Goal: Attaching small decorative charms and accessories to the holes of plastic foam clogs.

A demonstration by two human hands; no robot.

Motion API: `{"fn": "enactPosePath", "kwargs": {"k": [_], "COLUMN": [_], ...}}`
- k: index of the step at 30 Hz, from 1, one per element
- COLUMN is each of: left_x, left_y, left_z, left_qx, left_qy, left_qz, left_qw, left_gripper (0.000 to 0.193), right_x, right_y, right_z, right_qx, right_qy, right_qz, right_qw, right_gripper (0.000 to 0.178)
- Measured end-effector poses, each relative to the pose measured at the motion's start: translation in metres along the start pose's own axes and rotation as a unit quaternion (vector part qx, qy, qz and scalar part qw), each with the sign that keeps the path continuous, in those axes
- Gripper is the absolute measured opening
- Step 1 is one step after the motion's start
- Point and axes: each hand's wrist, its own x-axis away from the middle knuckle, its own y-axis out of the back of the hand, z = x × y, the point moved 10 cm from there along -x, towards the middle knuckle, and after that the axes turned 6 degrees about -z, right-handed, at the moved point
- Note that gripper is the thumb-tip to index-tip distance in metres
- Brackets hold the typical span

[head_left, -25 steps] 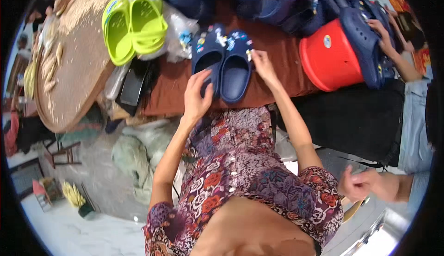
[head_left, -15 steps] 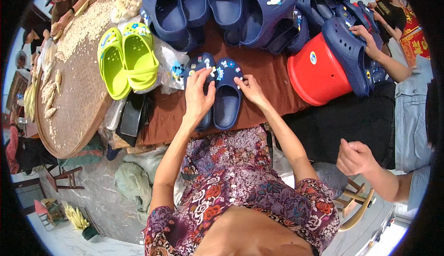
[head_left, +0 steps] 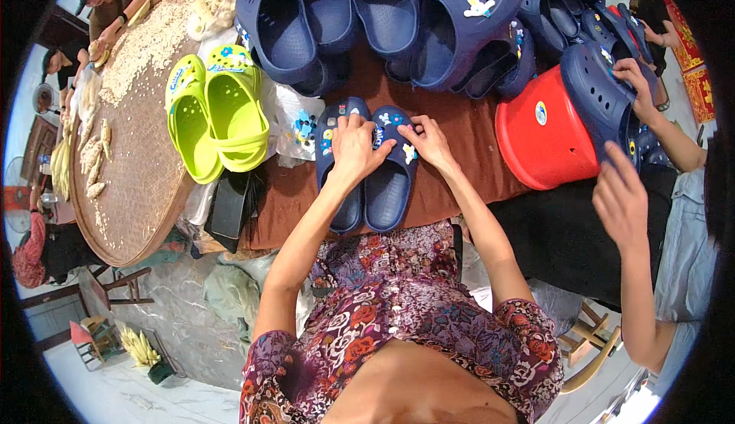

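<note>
A pair of navy clogs lies side by side before me, toes pointing away, with small coloured charms on the uppers. My left hand [head_left: 360,147] lies across the uppers, its fingers curled over the left clog [head_left: 342,208] and its thumb reaching the right clog [head_left: 387,190]. My right hand [head_left: 431,142] grips the outer side of the right clog's upper, fingers bent. Close to its thumb is a white and yellow charm [head_left: 409,153]. My fingers partly cover the uppers, and whether a loose charm is held under them is hidden.
Brown cloth [head_left: 459,171] covers the table. Larger navy clogs [head_left: 383,18] stand behind; lime-green clogs [head_left: 237,118] and a bag of charms [head_left: 298,129] are left. Right are a red bucket [head_left: 540,145] and another person's hand [head_left: 622,198]. Kernels cover a round woven tray [head_left: 142,141].
My left hand has shifted right across the clogs, its thumb now over the right one. The white and yellow charm has come into view. The other person's lower hand has risen toward the bucket.
</note>
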Motion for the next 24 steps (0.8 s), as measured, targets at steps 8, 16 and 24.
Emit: {"fn": "enactPosePath", "kwargs": {"k": [8,16,24], "left_x": [-0.006,-0.001,0.000], "left_y": [-0.004,-0.004,-0.001], "left_z": [0.003,0.009,0.008], "left_qx": [-0.040,-0.008,0.013], "left_qy": [-0.011,0.046,0.034], "left_qz": [-0.018,-0.023,-0.042], "left_qw": [0.999,0.999,0.998], "left_gripper": [0.041,0.031,0.024], "right_x": [0.016,0.006,0.013], "right_y": [0.009,0.011,0.020], "right_z": [0.038,0.019,0.018], "right_qx": [0.077,0.092,0.047], "right_qy": [0.122,0.135,0.136], "right_qz": [-0.063,-0.078,-0.086], "right_qw": [0.988,0.983,0.986], "right_gripper": [0.037,0.023,0.022]}}
